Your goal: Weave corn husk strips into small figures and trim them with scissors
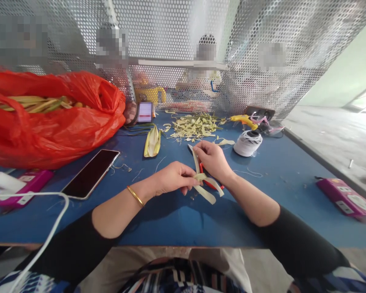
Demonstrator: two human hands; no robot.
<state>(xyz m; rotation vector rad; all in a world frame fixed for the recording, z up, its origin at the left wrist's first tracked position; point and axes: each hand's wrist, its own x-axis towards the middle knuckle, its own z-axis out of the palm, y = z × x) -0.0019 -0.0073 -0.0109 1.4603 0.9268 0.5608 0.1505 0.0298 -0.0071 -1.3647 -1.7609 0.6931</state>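
Low over the blue table, my left hand (179, 178) pinches pale green husk strips (206, 194) where they cross, with two loose ends hanging to the right. My right hand (212, 158) is closed, thumb against fingers, on the upper end of a strip that runs down to my left hand. Beneath the hands lie scissors with red handles (212, 184), partly covered by the strips and my right hand. A folded yellow-green husk (152, 141) rests beyond my left hand. Past my right hand sits a heap of husk scraps (195, 126).
A red plastic bag (100, 126) of long husks fills the left side. Near it lie a dark-screened phone (91, 174) and a purple box (33, 187). At right are a white thread spool (248, 143), a yellow glue gun (244, 121) and another purple box (347, 197). Perforated metal (177, 32) closes the back.
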